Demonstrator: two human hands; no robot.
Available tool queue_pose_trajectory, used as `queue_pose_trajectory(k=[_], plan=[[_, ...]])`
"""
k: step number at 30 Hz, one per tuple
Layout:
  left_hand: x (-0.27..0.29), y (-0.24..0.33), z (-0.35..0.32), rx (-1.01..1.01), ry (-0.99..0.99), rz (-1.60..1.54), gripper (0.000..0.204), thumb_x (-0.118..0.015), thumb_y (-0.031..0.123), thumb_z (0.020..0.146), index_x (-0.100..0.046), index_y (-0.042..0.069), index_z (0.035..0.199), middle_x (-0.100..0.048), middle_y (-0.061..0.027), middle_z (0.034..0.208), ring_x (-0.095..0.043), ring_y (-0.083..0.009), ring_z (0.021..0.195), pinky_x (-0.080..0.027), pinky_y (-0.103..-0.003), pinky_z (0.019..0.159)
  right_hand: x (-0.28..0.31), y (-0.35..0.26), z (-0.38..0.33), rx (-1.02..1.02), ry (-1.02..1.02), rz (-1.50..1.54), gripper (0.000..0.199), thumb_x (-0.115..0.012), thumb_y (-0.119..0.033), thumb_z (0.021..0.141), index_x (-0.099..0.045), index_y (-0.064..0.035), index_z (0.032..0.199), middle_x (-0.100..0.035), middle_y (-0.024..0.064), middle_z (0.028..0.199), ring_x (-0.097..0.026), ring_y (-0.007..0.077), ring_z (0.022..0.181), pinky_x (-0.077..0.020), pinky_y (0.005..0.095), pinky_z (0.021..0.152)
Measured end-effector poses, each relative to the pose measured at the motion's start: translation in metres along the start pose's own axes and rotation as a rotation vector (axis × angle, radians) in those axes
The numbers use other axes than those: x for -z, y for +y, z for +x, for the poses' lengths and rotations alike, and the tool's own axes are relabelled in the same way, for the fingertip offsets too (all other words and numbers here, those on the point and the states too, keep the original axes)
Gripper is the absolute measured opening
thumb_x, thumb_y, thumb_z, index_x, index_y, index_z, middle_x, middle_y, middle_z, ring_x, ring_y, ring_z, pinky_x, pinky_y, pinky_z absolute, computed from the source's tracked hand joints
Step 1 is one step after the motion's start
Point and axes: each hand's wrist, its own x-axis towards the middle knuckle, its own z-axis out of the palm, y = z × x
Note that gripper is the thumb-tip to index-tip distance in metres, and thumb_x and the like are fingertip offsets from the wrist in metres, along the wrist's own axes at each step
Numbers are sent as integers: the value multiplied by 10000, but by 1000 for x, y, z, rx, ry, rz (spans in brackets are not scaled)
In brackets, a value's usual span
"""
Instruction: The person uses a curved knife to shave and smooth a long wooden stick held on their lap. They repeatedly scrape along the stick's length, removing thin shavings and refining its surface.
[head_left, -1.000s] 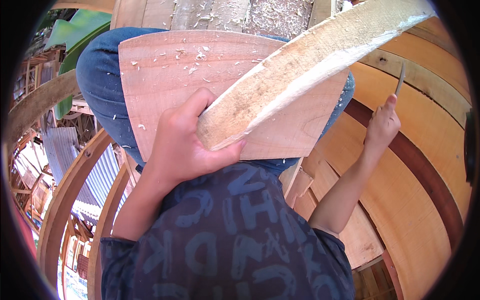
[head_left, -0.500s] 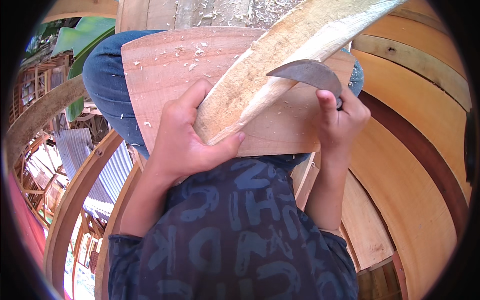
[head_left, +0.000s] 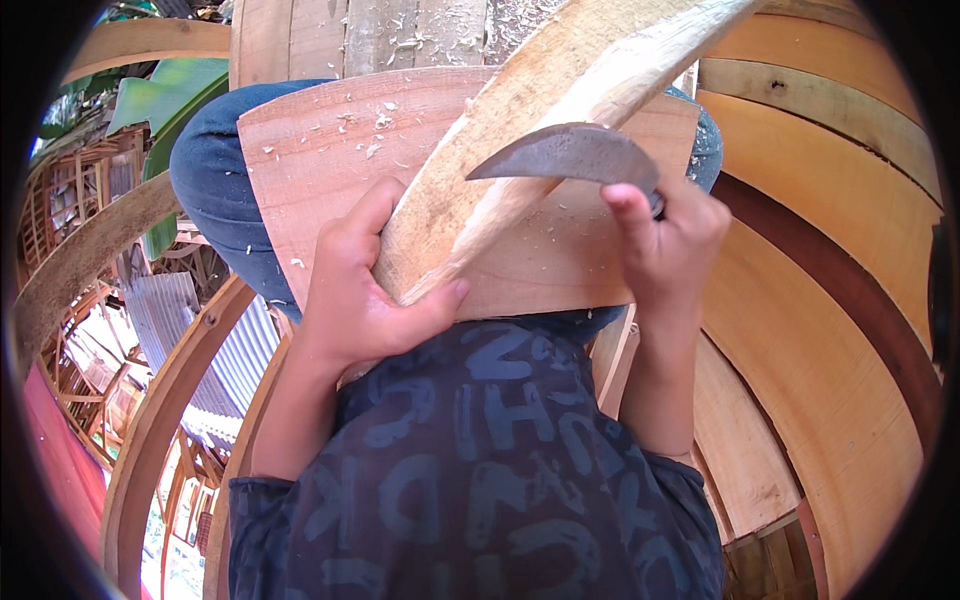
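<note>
My left hand [head_left: 362, 285] grips the near end of a long piece of wood [head_left: 455, 195], with the thumb along its near side and the fingers on its left edge. The piece runs up and away to the right, tan on its broad face and freshly pale along its right edge. In my right hand [head_left: 668, 240] is a knife with a curved, dark blade [head_left: 570, 155]; most of its handle is hidden in my fist. Its blade lies across the pale edge, tip pointing left; whether it touches I cannot tell. Under the piece, a reddish board [head_left: 330, 150] rests over my lap.
Wood shavings lie on the lap board and on the planks [head_left: 400, 35] beyond. Curved orange-brown planking [head_left: 800, 330] rises at the right. At the left are curved wooden ribs [head_left: 165, 420], a green leaf [head_left: 175, 95] and a corrugated metal sheet [head_left: 215, 350].
The knife has moved left and slightly toward me along the pale edge. The wood piece has shifted a little left in the view. Both hands keep their grip.
</note>
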Motion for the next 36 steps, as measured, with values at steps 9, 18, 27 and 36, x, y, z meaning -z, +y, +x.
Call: queue_pose_trajectory(k=[9, 18, 27, 36], plan=[[2, 2, 4, -60, -31, 55, 511, -755, 166, 658, -573, -34, 1092, -622, -98, 874, -590, -134, 801, -468, -264, 740, -4, -21, -10, 89, -63, 111, 623, -708, -603, 749, -497, -53, 546, -457, 95, 449, -459, 272, 376, -354, 347, 387], [-1, 2, 2, -30, -6, 115, 478, -765, 171, 666, -581, -27, 1061, -626, -109, 847, -598, -142, 780, -478, -274, 729, -2, -20, -13, 54, -87, 148, 540, -660, -503, 857, -591, -25, 616, -472, 118, 474, -497, 287, 410, -375, 350, 406], [-1, 3, 2, -45, -13, 168, 467, -771, 181, 663, -583, -21, 1040, -633, -110, 824, -608, -148, 755, -484, -277, 701, -3, -14, -10, 79, -73, 144, 641, -648, -547, 847, -429, -29, 538, -413, 129, 454, -448, 283, 401, -349, 367, 410], [-4, 0, 3, -38, 16, 123, 448, -772, 180, 659, -587, -15, 1017, -631, -115, 817, -625, -163, 757, -489, -284, 697, -11, -14, -10, -35, -64, 281, 518, -664, -447, 887, -574, 15, 668, -477, 125, 499, -448, 230, 407, -369, 335, 426]])
